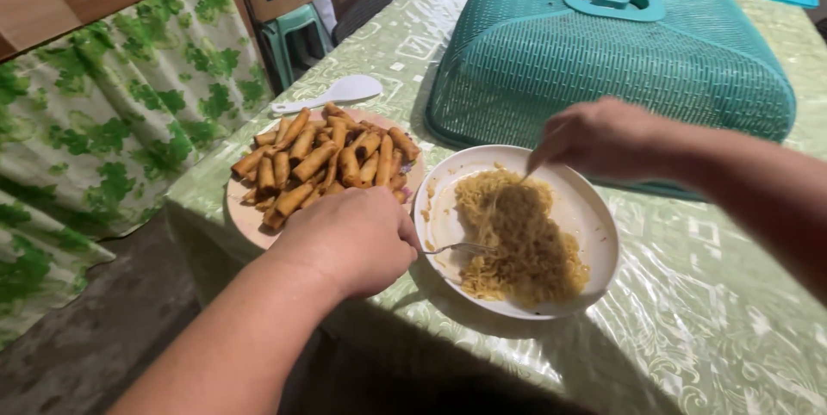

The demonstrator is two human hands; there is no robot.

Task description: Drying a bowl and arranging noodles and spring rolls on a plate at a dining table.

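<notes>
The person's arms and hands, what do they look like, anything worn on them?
Both arms are bare as far as the frame shows: no sleeves, gloves, watch or bracelets. The left hand and right hand show no rings on the parts in view. Both forearms are bare to the picture's edges.

Green leaf-print curtain [129,114] hangs left; green plastic stool [297,36] and dark floor [95,329] beside the table [732,312]

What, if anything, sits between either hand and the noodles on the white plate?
Nothing visible. The left hand holds a fork whose tines are already in the noodles on the white plate. The right hand is over the far side, holding a thin utensil that is blurred.
</notes>
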